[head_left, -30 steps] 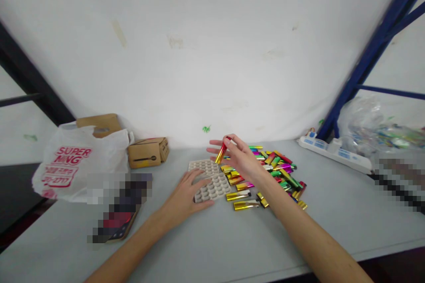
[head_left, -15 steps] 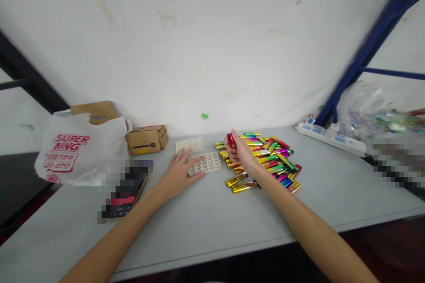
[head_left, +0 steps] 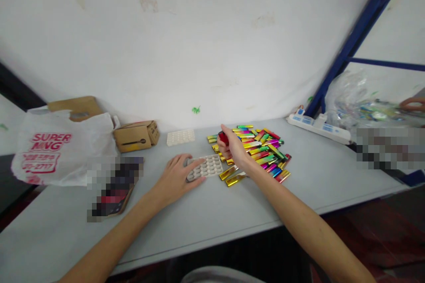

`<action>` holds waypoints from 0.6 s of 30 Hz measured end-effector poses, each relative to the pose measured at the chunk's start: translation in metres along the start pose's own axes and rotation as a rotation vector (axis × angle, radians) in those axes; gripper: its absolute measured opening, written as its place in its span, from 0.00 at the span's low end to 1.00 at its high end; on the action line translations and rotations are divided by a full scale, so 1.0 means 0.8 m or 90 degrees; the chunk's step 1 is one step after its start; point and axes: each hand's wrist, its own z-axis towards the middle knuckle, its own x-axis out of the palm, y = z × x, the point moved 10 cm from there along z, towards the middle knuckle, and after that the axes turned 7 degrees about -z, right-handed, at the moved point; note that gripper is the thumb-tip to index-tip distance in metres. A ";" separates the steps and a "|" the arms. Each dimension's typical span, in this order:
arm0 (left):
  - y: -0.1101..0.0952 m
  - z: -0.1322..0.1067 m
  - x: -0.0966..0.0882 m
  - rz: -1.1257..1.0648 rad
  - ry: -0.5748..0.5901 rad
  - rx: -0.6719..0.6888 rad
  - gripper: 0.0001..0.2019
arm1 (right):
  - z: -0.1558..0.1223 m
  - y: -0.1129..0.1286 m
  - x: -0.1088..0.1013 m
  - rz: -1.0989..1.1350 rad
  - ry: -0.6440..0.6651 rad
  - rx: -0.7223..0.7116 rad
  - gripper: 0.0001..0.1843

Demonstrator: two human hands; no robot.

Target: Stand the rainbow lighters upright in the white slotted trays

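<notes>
My left hand holds the left end of a white tray with rows of oval holes. Its thumb lies along the near edge, the index finger stretches across the top, and the other fingers bend at the far side. My right hand is closed around a red lighter, thumb on top, just above and right of the tray. Fingers hide most of that lighter. Beneath and beyond the right hand spreads a pile of shiny lighters in gold, green, red, purple and blue.
A second white tray lies farther back. Left are a small cardboard box, a white plastic bag and a partly blurred phone. At right stand a power strip and a clear bag, with another person's hand beyond.
The view has shifted, sliding the scene leftward. My left fingers have drawn away from the far tray, which now shows apart from the near one. The right hand still holds the red lighter.
</notes>
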 end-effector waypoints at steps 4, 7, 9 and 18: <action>-0.002 0.001 -0.004 0.002 0.026 -0.019 0.29 | -0.001 -0.009 0.003 0.023 -0.021 0.006 0.29; 0.012 0.002 -0.012 -0.034 0.042 -0.042 0.40 | 0.001 -0.017 0.001 0.020 -0.037 0.015 0.26; 0.024 0.001 -0.018 -0.040 0.040 -0.060 0.41 | 0.001 -0.022 -0.001 0.014 -0.048 0.030 0.25; 0.034 0.005 -0.013 -0.149 0.024 -0.075 0.34 | -0.002 -0.024 0.004 -0.016 -0.044 0.026 0.26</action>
